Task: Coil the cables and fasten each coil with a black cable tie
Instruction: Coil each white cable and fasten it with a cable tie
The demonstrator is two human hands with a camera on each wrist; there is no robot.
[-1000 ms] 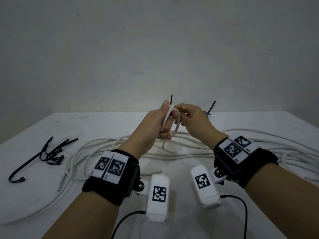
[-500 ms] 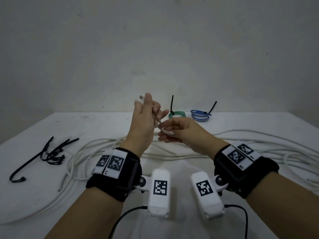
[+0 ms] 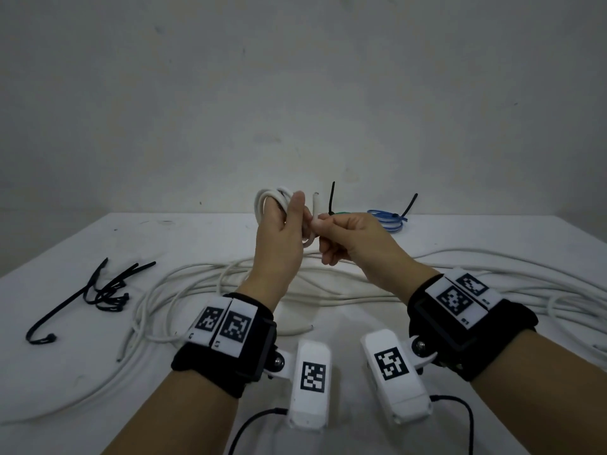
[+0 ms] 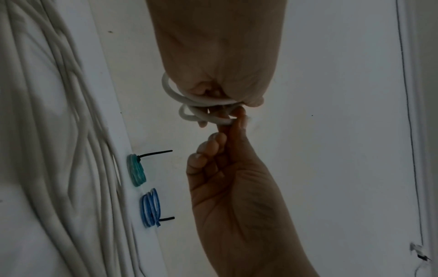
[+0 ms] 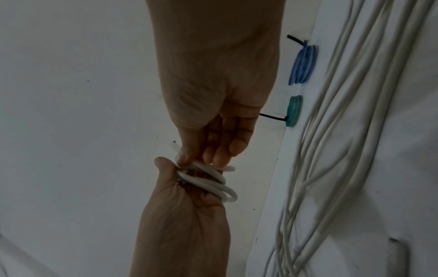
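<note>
Above the table's (image 3: 98, 405) middle, a white cable coil (image 3: 272, 200) sits wound around the left hand (image 3: 279, 238), whose fingers clasp it. Right hand (image 3: 358, 238) pinches the free cable end (image 3: 316, 208). Keep turns tight and even; black ties (image 3: 98, 293) lie far left.

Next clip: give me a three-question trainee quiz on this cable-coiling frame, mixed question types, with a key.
1. True or false: the white coil is held by the left hand.
2. How many finished, tied coils lie at the table's far edge?
3. The right hand pinches: A) a loose tie; B) the white cable's end; C) the blue coil.

Key: 1 true; 2 two, the green coil and the blue; 3 B.
</note>
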